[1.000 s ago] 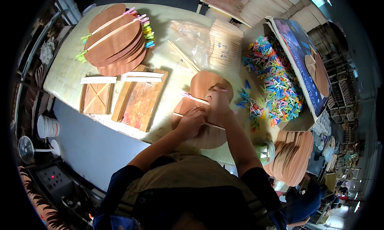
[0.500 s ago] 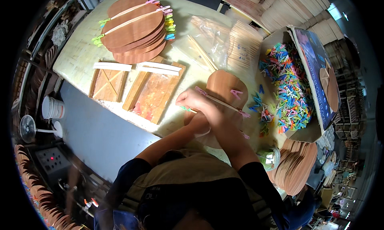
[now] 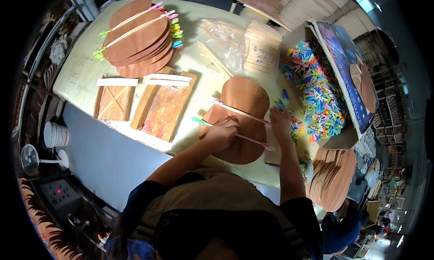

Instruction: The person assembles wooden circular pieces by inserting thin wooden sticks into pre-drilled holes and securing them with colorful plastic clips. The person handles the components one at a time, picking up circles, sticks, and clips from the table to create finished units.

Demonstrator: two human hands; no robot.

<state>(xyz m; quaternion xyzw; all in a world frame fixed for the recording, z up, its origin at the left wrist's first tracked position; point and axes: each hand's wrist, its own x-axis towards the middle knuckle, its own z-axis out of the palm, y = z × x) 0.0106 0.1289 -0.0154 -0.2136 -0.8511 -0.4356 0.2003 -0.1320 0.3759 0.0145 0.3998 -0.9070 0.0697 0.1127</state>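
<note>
A brown guitar-shaped wooden plate [image 3: 246, 92] lies in front of me, with two thin wooden strips across it. Pink clothespins [image 3: 268, 146] grip the right ends of both strips. At the left ends sit a pink clothespin on the upper strip and a green clothespin [image 3: 198, 120] on the lower strip [image 3: 248, 138]. Resting on the plate, my left hand [image 3: 221, 134] has its fingers bent over the lower strip, hiding its middle. My right hand [image 3: 281, 122] reaches past the plate's right edge, fingers apart, at loose blue-green clothespins [image 3: 281, 107].
An open carton [image 3: 352, 133] of colourful clothespins stands right. Stacked oval plates [image 3: 140, 31] with clipped strips lie far left, near two wooden frames [image 3: 168, 108]. Bundled sticks [image 3: 261, 47] lie at the back. A glass jar [image 3: 307, 169] and more plates [image 3: 337, 178] are near right.
My right hand has moved from the left end of the lower strip to the loose clothespins at right. A pink clothespin lying on the plate no longer shows. The view has shifted slightly.
</note>
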